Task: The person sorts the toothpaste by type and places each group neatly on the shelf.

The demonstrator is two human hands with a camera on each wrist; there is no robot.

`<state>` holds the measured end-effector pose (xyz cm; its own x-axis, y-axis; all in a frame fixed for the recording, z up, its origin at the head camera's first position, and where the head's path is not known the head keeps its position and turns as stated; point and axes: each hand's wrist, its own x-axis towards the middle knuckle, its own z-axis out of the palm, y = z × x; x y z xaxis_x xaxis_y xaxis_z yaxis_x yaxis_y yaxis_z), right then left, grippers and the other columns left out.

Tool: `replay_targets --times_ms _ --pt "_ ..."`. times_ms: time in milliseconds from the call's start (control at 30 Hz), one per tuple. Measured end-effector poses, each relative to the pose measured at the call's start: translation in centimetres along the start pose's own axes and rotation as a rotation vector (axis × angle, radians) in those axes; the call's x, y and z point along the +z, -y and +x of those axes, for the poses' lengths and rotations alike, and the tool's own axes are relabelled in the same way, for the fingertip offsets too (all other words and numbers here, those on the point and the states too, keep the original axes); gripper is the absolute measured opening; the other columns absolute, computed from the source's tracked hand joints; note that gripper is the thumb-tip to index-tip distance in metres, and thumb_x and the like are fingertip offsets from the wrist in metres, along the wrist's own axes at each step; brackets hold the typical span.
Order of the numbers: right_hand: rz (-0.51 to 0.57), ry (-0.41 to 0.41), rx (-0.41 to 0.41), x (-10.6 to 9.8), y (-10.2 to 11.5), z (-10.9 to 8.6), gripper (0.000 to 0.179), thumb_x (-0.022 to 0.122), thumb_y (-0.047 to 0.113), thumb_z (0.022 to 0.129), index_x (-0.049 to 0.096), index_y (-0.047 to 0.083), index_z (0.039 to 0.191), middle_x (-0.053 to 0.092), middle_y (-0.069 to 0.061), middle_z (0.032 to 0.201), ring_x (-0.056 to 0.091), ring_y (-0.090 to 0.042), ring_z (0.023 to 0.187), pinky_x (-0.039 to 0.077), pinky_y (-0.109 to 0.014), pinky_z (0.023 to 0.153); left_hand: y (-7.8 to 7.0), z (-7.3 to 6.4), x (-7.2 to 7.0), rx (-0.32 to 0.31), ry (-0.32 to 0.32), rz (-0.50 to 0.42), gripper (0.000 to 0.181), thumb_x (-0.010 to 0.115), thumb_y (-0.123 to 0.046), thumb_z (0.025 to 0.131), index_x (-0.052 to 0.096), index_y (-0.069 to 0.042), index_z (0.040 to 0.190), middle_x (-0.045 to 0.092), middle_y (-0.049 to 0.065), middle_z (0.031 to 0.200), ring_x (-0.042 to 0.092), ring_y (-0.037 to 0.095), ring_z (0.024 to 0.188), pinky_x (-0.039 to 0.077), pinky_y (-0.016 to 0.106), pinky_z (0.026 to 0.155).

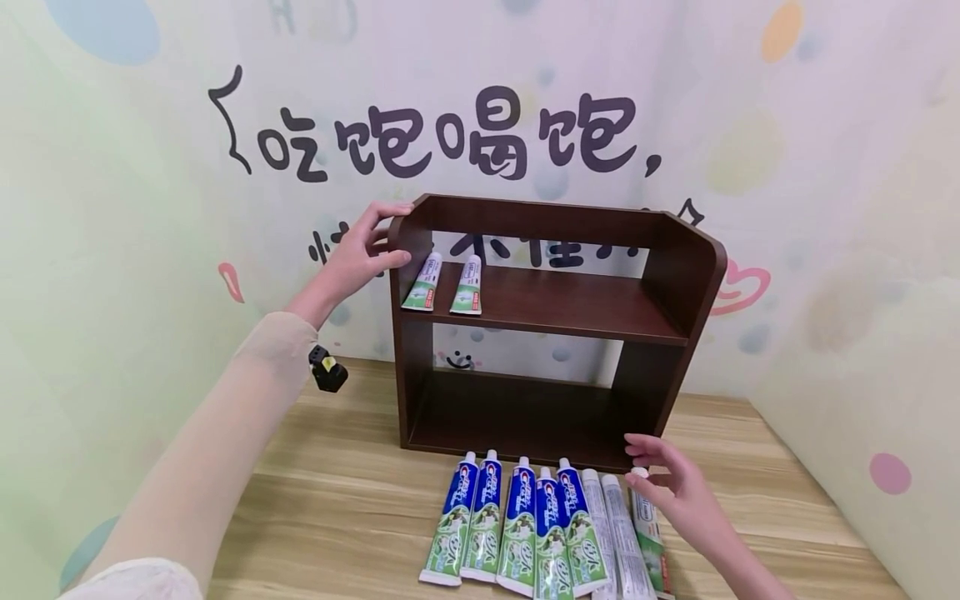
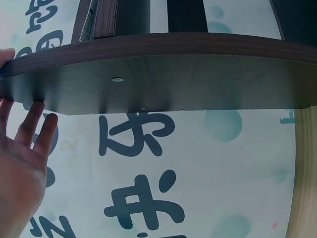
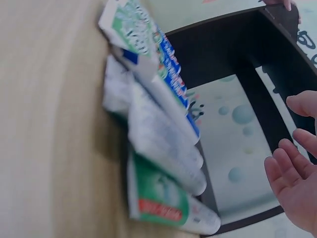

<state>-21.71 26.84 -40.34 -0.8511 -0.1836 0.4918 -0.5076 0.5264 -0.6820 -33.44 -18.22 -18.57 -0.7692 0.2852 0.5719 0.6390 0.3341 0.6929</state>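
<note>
My left hand (image 1: 351,260) grips the left side panel of a dark brown two-tier shelf (image 1: 573,302), thumb on the inner face and fingers outside. On the upper tier two small white-and-green toothpaste tubes (image 1: 467,285) lean upright at the left. My right hand (image 1: 681,483) hovers by the cap of a white-and-green toothpaste tube (image 1: 651,533) at the right end of a row. In the right wrist view, its fingers (image 3: 287,166) are spread apart, clear of that tube (image 3: 166,198). Several blue-and-green toothpaste tubes (image 1: 522,525) lie to the left, beside two whitish tubes (image 1: 622,533).
The shelf stands on a wood-grain table (image 1: 337,483), with the row of tubes before its front edge. Behind it rises a pale wall (image 1: 465,50) with dark lettering and coloured spots. A small black-and-yellow device (image 1: 327,369) sits at my left wrist.
</note>
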Motion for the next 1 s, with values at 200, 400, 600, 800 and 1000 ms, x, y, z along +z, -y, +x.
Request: replay_targets --times_ms 200,400,600,800,1000 --pt "-0.063 0.015 0.104 -0.4 -1.0 -1.2 0.048 0.072 0.01 0.088 0.057 0.008 0.133 0.065 -0.006 0.118 0.058 0.001 0.096 0.054 -0.021 0.075 -0.1 -0.1 0.1 0.002 -0.002 0.003 0.058 0.062 -0.007 0.092 0.037 -0.007 0.144 0.034 0.009 0.158 0.044 0.038 0.138 0.043 0.055 0.109" --pt "-0.075 0.001 0.137 -0.5 -2.2 -1.8 0.048 0.075 0.01 0.085 0.059 0.007 0.13 0.065 -0.015 0.117 0.059 0.001 0.094 0.053 -0.022 0.073 -0.2 -0.1 0.1 0.004 -0.006 0.002 0.058 0.062 -0.007 0.091 0.037 -0.006 0.144 0.034 0.009 0.159 0.044 0.038 0.138 0.042 0.054 0.11" --pt "-0.069 0.04 0.153 -0.4 -3.0 -2.5 0.051 0.077 0.008 0.082 0.057 0.002 0.128 0.064 -0.017 0.118 0.057 0.003 0.095 0.053 -0.022 0.071 -0.1 -0.1 0.1 0.007 -0.005 -0.002 0.058 0.062 -0.005 0.091 0.037 -0.005 0.143 0.035 0.009 0.159 0.043 0.038 0.139 0.04 0.054 0.112" --pt "-0.093 0.096 0.229 -0.3 -3.5 -2.9 0.052 0.078 0.011 0.081 0.057 0.001 0.128 0.061 -0.017 0.122 0.058 -0.007 0.097 0.054 -0.023 0.072 -0.1 0.0 0.0 0.001 -0.004 -0.001 0.058 0.062 -0.004 0.091 0.037 -0.006 0.143 0.034 0.008 0.159 0.043 0.038 0.14 0.04 0.054 0.112" --pt "-0.112 0.168 0.331 -0.5 -3.8 -3.0 0.056 0.078 0.012 0.082 0.054 -0.001 0.13 0.058 -0.021 0.125 0.059 -0.024 0.102 0.054 -0.023 0.074 0.1 0.0 0.0 0.005 -0.004 -0.006 0.058 0.062 -0.003 0.09 0.038 -0.006 0.143 0.035 0.008 0.158 0.043 0.038 0.139 0.04 0.054 0.112"
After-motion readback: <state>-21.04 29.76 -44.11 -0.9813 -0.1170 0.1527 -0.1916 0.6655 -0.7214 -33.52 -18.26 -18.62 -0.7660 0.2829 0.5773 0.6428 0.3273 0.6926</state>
